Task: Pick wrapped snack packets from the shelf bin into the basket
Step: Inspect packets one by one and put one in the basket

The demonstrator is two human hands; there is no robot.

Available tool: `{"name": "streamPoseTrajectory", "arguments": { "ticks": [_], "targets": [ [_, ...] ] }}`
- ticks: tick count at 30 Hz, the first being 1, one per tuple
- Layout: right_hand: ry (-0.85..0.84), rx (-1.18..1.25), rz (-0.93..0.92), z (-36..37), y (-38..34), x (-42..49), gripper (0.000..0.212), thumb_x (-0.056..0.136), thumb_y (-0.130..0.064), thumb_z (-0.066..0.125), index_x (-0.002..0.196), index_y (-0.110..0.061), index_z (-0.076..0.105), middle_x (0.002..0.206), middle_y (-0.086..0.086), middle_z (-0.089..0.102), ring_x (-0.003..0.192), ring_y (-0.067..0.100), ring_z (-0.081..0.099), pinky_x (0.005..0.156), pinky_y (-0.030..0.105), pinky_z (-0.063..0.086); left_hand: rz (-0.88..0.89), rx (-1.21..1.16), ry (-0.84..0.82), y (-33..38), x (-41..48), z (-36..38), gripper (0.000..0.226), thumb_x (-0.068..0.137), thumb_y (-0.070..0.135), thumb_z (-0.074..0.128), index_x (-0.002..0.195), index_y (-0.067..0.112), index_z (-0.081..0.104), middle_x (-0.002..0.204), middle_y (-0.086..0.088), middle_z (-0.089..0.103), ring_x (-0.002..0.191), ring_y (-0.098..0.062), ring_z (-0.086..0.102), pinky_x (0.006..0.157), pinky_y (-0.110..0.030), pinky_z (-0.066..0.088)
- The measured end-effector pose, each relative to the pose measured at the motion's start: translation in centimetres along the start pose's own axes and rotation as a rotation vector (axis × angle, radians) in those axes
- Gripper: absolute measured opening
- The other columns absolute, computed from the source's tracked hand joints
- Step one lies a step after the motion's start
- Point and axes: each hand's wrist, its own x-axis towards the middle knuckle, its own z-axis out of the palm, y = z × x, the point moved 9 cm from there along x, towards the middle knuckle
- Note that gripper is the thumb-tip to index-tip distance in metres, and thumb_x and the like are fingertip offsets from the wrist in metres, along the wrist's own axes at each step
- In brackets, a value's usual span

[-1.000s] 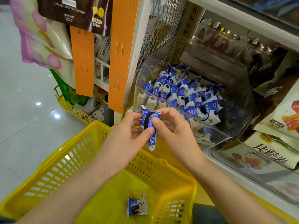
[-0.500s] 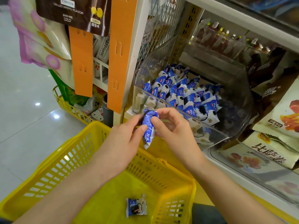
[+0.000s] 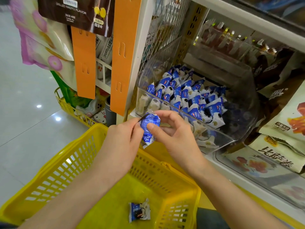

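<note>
Legible text, as I make it out from my station:
- On the dark brown hanging bag (image 3: 74, 12) I read "GRILLED WAGYU FLAVOR" in pale capitals. The first letter is unclear, and the smaller lines beneath are illegible.
- On the cream snack bag (image 3: 277, 160), lower right, I read the large dark characters as 比萨卷.
- The held blue packet (image 3: 149, 128) carries white print too small for me to read.
- The logos on the heaped blue packets (image 3: 189, 98) are unreadable.

Retail shop, snack aisle. Evidence: white shelving (image 3: 247, 19) at upper right stocked with packaged snacks; clear bin (image 3: 239, 123) of wrapped packets at centre; yellow shopping basket (image 3: 69, 162) at lower left; hanging bags (image 3: 41, 35) at upper left.
</note>
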Motion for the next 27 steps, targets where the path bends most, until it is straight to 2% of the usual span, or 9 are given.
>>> {"name": "streamPoseTrajectory", "arguments": {
  "ticks": [5,8,10,12,15,17,21,24,27],
  "targets": [
    [0.015,-0.017,-0.008,0.0,0.0,0.0,0.023,0.082,-0.019,0.067,0.101,-0.029,0.058,0.106,-0.007,0.064,0.096,0.016,0.065,0.083,0.03,0.054,-0.015,-0.003,0.009,0.0,0.1,-0.1,0.026,0.095,0.024,0.04,0.103,0.029,0.064,0.056,0.007,0.057,0.055,-0.009,0.052,0.048,-0.019,0.041],
    [0.061,0.004,0.022,-0.6,0.5,0.1,0.025,0.082,-0.024,0.066,0.105,-0.027,0.057,0.11,-0.005,0.063,0.096,0.016,0.065,0.082,0.03,0.053,-0.068,-0.129,-0.113,-0.1,0.0,1.1,0.032,0.091,0.037,0.043,0.12,0.036,0.057,0.081,0.013,0.067,0.074,-0.007,0.061,0.062,-0.02,0.048],
    [0.069,-0.024,0.03,-0.8,0.7,0.2,0.029,0.083,-0.026,0.064,0.111,-0.027,0.054,0.113,-0.007,0.061,0.095,0.012,0.064,0.081,0.028,0.054,-0.112,-0.27,-0.217,-0.1,-0.4,2.3,0.034,0.084,0.049,0.048,0.118,0.045,0.049,0.096,0.022,0.066,0.085,0.004,0.062,0.069,-0.009,0.047],
    [0.037,-0.085,0.028,-0.6,0.5,0.1,0.037,0.085,-0.031,0.058,0.121,-0.025,0.05,0.117,-0.009,0.057,0.096,0.007,0.062,0.081,0.024,0.054,-0.161,-0.361,-0.264,-0.2,-0.7,2.9,0.041,0.072,0.057,0.05,0.111,0.045,0.044,0.104,0.019,0.066,0.092,0.006,0.062,0.079,-0.011,0.047],
    [-0.004,-0.06,0.046,-0.4,0.3,-0.1,0.046,0.086,-0.045,0.039,0.125,-0.023,0.05,0.118,-0.006,0.058,0.097,0.005,0.061,0.073,0.017,0.052,-0.279,-0.52,-0.233,-0.4,-0.5,2.7,0.02,0.087,0.034,0.054,0.106,0.031,0.051,0.098,0.006,0.069,0.086,-0.002,0.066,0.077,-0.021,0.052],
    [0.002,-0.028,0.06,-0.7,-0.1,0.0,0.033,0.094,-0.036,0.036,0.12,-0.025,0.052,0.11,-0.004,0.062,0.086,0.004,0.062,0.062,0.014,0.05,-0.429,-0.683,-0.226,-0.9,-0.3,2.7,0.015,0.093,0.015,0.047,0.102,0.022,0.057,0.094,-0.004,0.07,0.081,-0.011,0.067,0.072,-0.027,0.057],
    [0.016,0.059,0.025,-1.4,-1.3,0.4,0.018,0.093,-0.014,0.049,0.106,-0.016,0.061,0.077,-0.004,0.066,0.059,0.001,0.056,0.052,0.015,0.047,-0.546,-0.916,-0.228,-0.6,0.1,2.7,0.022,0.093,0.007,0.039,0.102,0.011,0.058,0.098,-0.019,0.065,0.082,-0.025,0.063,0.066,-0.036,0.056],
    [0.072,0.063,-0.017,-2.2,-2.1,0.5,0.01,0.087,-0.012,0.058,0.094,-0.017,0.063,0.072,-0.002,0.068,0.06,0.006,0.06,0.053,0.015,0.05,-0.512,-0.865,-0.22,-0.9,0.5,2.6,0.016,0.094,0.013,0.043,0.093,0.017,0.058,0.09,-0.01,0.067,0.077,-0.022,0.065,0.066,-0.036,0.056],
    [0.095,0.039,-0.021,-2.7,-2.1,0.5,0.022,0.085,-0.011,0.062,0.106,-0.015,0.061,0.083,0.007,0.071,0.072,0.012,0.064,0.06,0.016,0.052,-0.395,-0.709,-0.28,-0.4,0.5,2.5,0.016,0.088,0.027,0.054,0.102,0.022,0.06,0.094,-0.001,0.071,0.082,-0.014,0.068,0.068,-0.026,0.056]
  ]
}}
